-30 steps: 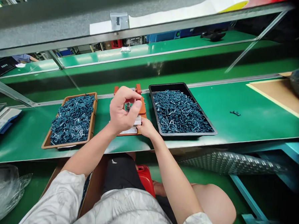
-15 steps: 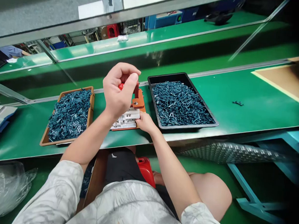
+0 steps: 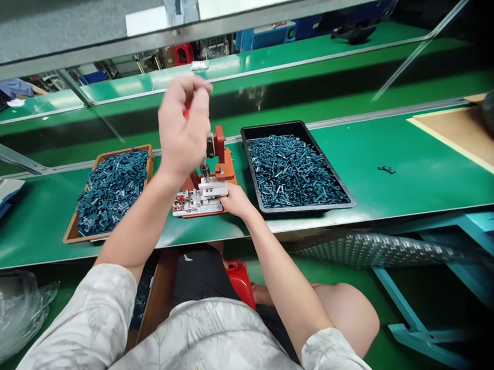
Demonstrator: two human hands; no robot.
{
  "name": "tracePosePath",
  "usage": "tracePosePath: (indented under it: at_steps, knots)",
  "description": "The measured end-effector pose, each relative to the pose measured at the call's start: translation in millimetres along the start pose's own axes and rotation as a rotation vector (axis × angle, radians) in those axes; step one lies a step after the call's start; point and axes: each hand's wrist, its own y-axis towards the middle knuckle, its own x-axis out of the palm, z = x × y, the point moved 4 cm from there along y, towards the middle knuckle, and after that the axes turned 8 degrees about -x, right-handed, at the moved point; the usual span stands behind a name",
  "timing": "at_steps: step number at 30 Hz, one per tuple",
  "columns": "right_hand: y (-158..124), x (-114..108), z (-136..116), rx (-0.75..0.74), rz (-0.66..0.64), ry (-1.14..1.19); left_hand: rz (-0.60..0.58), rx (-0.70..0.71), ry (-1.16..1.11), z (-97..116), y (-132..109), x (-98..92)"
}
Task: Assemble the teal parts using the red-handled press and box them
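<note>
My left hand [image 3: 182,129], slightly blurred, is raised with its fingers curled round the red ball knob [image 3: 186,113] of a press lever. Below it stands a small orange hand press [image 3: 228,164] with a metal plunger [image 3: 205,170] over a white and silver fixture [image 3: 198,200]. My right hand [image 3: 238,201] is at the right end of the fixture, its fingertips closed against the white block. What those fingers hold, if anything, is hidden.
A brown tray [image 3: 67,232] heaped with dark teal plastic pieces stands left of the press. On its right is a black tray [image 3: 351,202] full of narrow teal pieces. Several loose pieces [image 3: 386,169] lie further right on the green table [image 3: 311,224]. A metal shelf edge crosses above.
My left hand has risen and moved left with the lever knob, baring more of the press and plunger. My right hand stays at the fixture's end. The view has shifted slightly.
</note>
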Motion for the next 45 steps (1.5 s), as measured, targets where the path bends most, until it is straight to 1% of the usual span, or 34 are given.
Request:
tracePosePath:
  at_steps: [2, 4, 6, 7, 8, 10, 12, 13, 14, 15, 16, 18, 19, 20, 21, 22, 25, 27, 28, 30, 33, 35, 37, 38, 40, 42, 43, 44, 45]
  knots:
    - [1.4, 0.8, -1.1, -0.028, 0.004, -0.014, -0.053, -0.148, -0.077, -17.9, 28.5, -0.8]
    - [1.4, 1.7, -2.0, -0.016, 0.011, -0.042, -0.063, -0.247, -0.124, -35.2, 48.3, -0.4]
    - [-0.4, 3.0, -3.6, 0.013, 0.015, -0.071, -0.02, -0.245, -0.124, -44.6, 54.7, -1.7]
    - [-1.8, 3.6, -5.1, 0.024, 0.019, -0.083, 0.012, -0.211, -0.108, -45.8, 51.5, -3.6]
    - [-3.4, 3.8, -7.1, 0.026, 0.029, -0.091, 0.052, -0.162, -0.079, -45.2, 43.5, -6.8]
    - [-6.6, 3.1, -12.5, 0.007, 0.066, -0.097, 0.151, -0.049, 0.011, -42.4, 13.1, -18.1]
    - [-9.0, 2.1, -18.3, -0.014, 0.098, -0.093, 0.256, 0.016, 0.135, -44.7, -32.3, -35.3]
    - [-9.6, 2.2, -21.1, -0.017, 0.098, -0.09, 0.3, 0.008, 0.204, -50.1, -57.3, -45.4]
    - [-9.7, 2.8, -23.6, -0.015, 0.086, -0.09, 0.318, -0.031, 0.284, -58.7, -81.3, -55.1]
    - [-9.6, 3.7, -25.8, -0.009, 0.068, -0.094, 0.289, -0.115, 0.373, -71.1, -102.9, -63.4]
    - [-9.2, 5.0, -27.7, 0.001, 0.049, -0.103, 0.197, -0.238, 0.454, -86.9, -121.5, -69.1]
    - [-8.7, 7.5, -29.7, 0.034, 0.027, -0.139, -0.022, -0.491, 0.527, -120.0, -150.7, -75.0]
    - [-8.6, 8.8, -29.9, 0.05, 0.025, -0.161, -0.1, -0.59, 0.525, -133.8, -161.0, -76.0]
    - [-8.7, 10.1, -29.6, 0.059, 0.026, -0.183, -0.139, -0.661, 0.498, -144.7, -168.2, -76.2]
    - [-8.8, 11.5, -28.8, 0.064, 0.026, -0.202, -0.132, -0.712, 0.452, -152.7, -172.7, -76.2]
    - [-8.9, 12.9, -27.5, 0.065, 0.028, -0.218, -0.084, -0.753, 0.384, -158.3, -175.4, -76.6]
    - [-8.3, 15.9, -20.7, 0.08, 0.034, -0.259, 0.169, -0.865, 0.065, -166.0, -181.8, -78.8]
    - [-7.1, 17.4, -15.6, 0.096, 0.031, -0.274, 0.302, -0.905, -0.111, -166.0, -186.6, -79.8]
    - [-6.6, 18.0, -13.5, 0.1, 0.03, -0.275, 0.332, -0.91, -0.156, -165.2, -188.5, -79.7]
    - [-5.8, 18.8, -11.1, 0.094, 0.035, -0.268, 0.346, -0.91, -0.174, -163.9, -190.6, -79.3]
    - [-4.5, 20.1, -11.0, 0.068, 0.04, -0.26, 0.347, -0.885, -0.128, -165.1, -189.6, -79.7]
    - [-2.1, 20.0, -11.8, 0.068, 0.045, -0.244, 0.365, -0.856, -0.049, -165.1, -189.0, -81.7]
    - [0.3, 17.8, -14.7, 0.052, 0.075, -0.203, 0.391, -0.822, 0.048, -158.3, -193.6, -83.8]
    - [0.2, 16.0, -17.6, 0.03, 0.097, -0.182, 0.403, -0.807, 0.099, -151.0, -199.7, -84.3]
    - [-6.6, 12.9, -26.3, -0.021, 0.152, -0.167, 0.422, -0.77, 0.192, -126.8, -221.2, -83.3]
    - [-25.6, 13.9, -38.9, -0.047, 0.236, -0.184, 0.419, -0.76, 0.238, -94.7, -254.3, -78.6]
    - [-39.5, 17.5, -46.7, -0.054, 0.282, -0.188, 0.385, -0.775, 0.214, -79.0, -272.9, -73.9]
    - [-55.1, 23.9, -55.5, -0.069, 0.321, -0.174, 0.323, -0.842, 0.15, -66.2, -292.2, -67.1]
    - [-71.2, 33.3, -64.9, -0.092, 0.33, -0.143, 0.231, -0.941, 0.048, -56.4, -310.8, -57.9]
